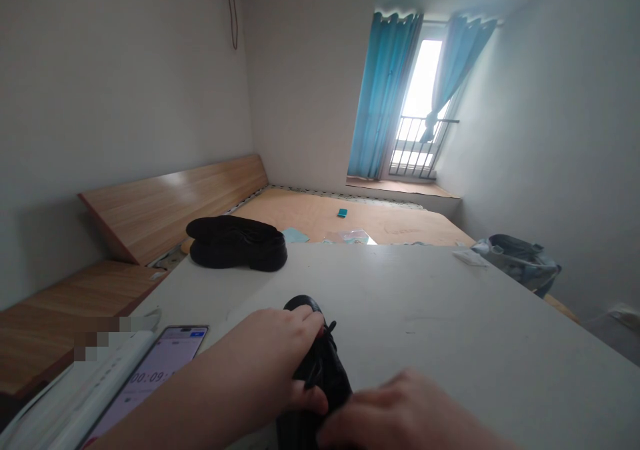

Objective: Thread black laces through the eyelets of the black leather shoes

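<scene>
A black lace-up shoe (320, 363) lies on the white table (450, 317) close to me. My left hand (265, 363) is wrapped over its left side, fingers and thumb closed on it. At the bottom edge, my right hand (400, 410) covers the shoe's near end; its fingers curl onto the shoe. A second black shoe (235, 242) rests on its own at the table's far left edge, out of reach of both hands.
A phone (155, 370) showing a running timer lies at the near left beside a white object (95, 390). Behind the table is a bare wooden bed platform (350, 217) with small items, a blue-curtained window (415, 103), and a grey bag (520, 260) at right.
</scene>
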### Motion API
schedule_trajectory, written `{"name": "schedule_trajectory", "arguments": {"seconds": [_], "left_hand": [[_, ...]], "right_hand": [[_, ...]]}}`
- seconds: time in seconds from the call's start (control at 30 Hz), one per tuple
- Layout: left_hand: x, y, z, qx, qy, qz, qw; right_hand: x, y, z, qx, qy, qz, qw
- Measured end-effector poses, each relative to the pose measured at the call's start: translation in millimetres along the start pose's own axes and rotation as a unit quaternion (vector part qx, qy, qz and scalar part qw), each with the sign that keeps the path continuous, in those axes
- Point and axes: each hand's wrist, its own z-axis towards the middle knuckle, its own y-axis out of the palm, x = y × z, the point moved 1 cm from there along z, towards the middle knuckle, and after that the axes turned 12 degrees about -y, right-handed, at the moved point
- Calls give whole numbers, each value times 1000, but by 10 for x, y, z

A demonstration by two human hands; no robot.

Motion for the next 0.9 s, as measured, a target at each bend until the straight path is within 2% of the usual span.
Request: {"name": "schedule_trajectory", "arguments": {"seconds": [0.1, 0.2, 0.27, 0.4, 0.47, 0.6, 0.73, 0.8, 0.83, 0.9], "left_hand": [[-68, 16, -11, 7, 2, -5, 1000], [-114, 20, -26, 8, 18, -21, 1000], [-124, 13, -25, 6, 29, -27, 999], [-103, 15, 20, 0, 13, 6, 1000], [-83, 32, 53, 8, 15, 27, 999], [-43, 35, 91, 33, 33, 10, 999], [3, -79, 73, 72, 40, -89, 993], [3, -147, 61, 96, 36, -207, 973], [-5, -174, 58, 99, 33, -291, 951], [-31, -212, 56, 85, 37, -467, 879]], "right_hand": [[-3, -172, 170, 119, 79, 38, 989], [46, -154, 182, 204, 62, 21, 977], [103, -93, 156, 210, 50, -2, 976], [229, 12, 121, 156, 59, 4, 986], [268, 56, 116, 152, 64, 23, 986], [283, 150, 111, 178, 73, 44, 980], [289, 217, 94, 227, 64, 18, 972], [302, 233, 82, 236, 64, 8, 969], [308, 237, 76, 237, 67, 9, 969], [317, 238, 71, 237, 74, 18, 968]]}}
